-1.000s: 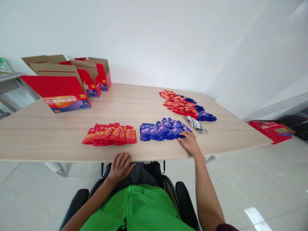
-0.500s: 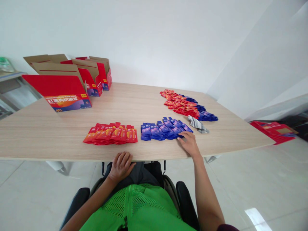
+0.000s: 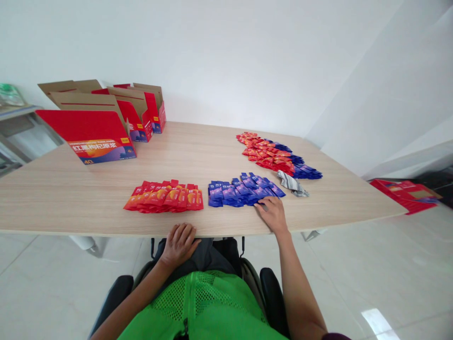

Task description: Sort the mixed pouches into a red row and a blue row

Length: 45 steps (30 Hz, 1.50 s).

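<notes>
My right hand (image 3: pixel 272 213) lies flat on the wooden table (image 3: pixel 198 156), fingertips touching the near edge of a row of blue sachets (image 3: pixel 244 190). My left hand (image 3: pixel 179 244) rests loosely on my lap just below the table's front edge, holding nothing. A row of red sachets (image 3: pixel 164 196) lies left of the blue row. Farther back on the right is a mixed pile of red and blue sachets (image 3: pixel 274 156). A grey striped wrapper (image 3: pixel 292 183) lies just right of the blue row.
Several open red cardboard boxes (image 3: pixel 101 120) stand at the table's far left. More red flattened cartons (image 3: pixel 405 192) lie on the floor to the right. A grey shelf (image 3: pixel 14 125) is at the far left. I sit in a black chair.
My right hand has slid slightly left along the near edge of the blue sachets. The left hand has not moved.
</notes>
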Available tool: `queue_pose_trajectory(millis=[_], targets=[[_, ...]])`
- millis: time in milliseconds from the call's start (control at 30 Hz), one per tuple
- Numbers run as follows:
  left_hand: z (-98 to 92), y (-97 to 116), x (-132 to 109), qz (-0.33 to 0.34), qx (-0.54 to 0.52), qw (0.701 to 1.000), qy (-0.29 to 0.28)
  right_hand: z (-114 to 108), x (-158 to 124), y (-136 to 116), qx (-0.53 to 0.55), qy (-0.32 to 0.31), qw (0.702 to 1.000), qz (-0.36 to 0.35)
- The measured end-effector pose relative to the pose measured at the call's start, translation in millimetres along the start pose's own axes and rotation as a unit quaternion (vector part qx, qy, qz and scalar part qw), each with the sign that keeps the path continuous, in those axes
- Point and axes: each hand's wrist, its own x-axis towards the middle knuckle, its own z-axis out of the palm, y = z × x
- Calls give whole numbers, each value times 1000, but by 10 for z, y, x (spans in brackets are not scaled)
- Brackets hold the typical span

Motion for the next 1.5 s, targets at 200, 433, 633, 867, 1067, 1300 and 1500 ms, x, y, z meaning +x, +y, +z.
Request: queue_pose_trajectory(millis=[200, 433, 633, 867, 1067, 1300, 1500], targets=[[0, 2, -9, 0, -2, 1000, -2, 14, 93, -78, 23, -10, 1000, -16], [-7, 2, 4, 4, 3, 1000, 3, -22, 184, -145, 9, -71, 996, -56], [-4, 7, 4, 3, -1, 1000, 6, 31, 164, -122, 1, -67, 995, -70], [-1, 4, -6, 1, 0, 1000, 2, 86, 94, -215, 0, 16, 998, -57], [-17, 11, 13, 2, -1, 1000, 7, -1, 61, -308, -15, -21, 996, -82], [-14, 13, 10, 0, -2, 1000, 2, 5, 7, -321, -5, -23, 996, -88], [-4, 6, -6, 1, -4, 1000, -3, 47, 39, -442, -3, -5, 997, -81]])
